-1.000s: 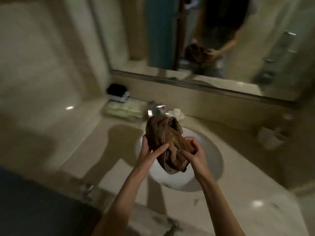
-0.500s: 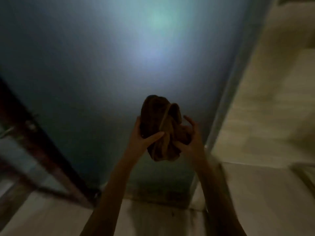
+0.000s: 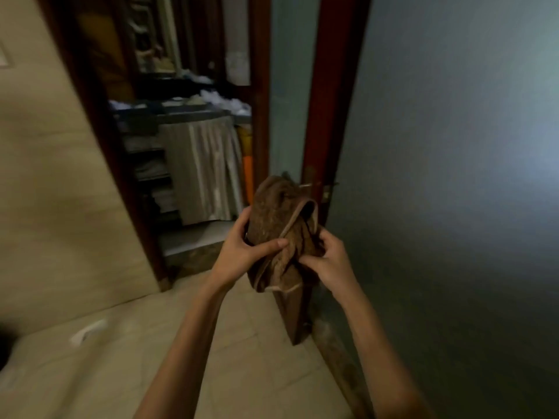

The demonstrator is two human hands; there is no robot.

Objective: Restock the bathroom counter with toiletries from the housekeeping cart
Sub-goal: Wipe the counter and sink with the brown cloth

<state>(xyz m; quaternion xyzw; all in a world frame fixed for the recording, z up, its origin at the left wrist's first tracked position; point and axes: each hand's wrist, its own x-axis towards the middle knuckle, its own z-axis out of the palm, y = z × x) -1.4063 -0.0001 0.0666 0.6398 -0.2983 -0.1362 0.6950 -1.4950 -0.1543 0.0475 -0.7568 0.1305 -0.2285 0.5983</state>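
A bunched brown towel (image 3: pixel 276 219) is held up in front of me at chest height. My left hand (image 3: pixel 245 252) grips its left side, thumb across the front. My right hand (image 3: pixel 328 261) pinches folds on its right side. Beyond the open doorway stands the housekeeping cart (image 3: pixel 187 152), with a grey pleated curtain on its side, shelves of folded linen, and white items piled on top.
A dark red door frame (image 3: pixel 325 116) and the blue-grey door (image 3: pixel 453 176) stand right of the towel, with the door handle (image 3: pixel 325 189) just behind it. A beige tiled wall (image 3: pixel 45 176) is at left. Tiled floor (image 3: pixel 211 343) runs to the threshold.
The view has swung from the sink and mirror, past the blue door, to the doorway and cart. Both hands have kept hold of the brown towel throughout.
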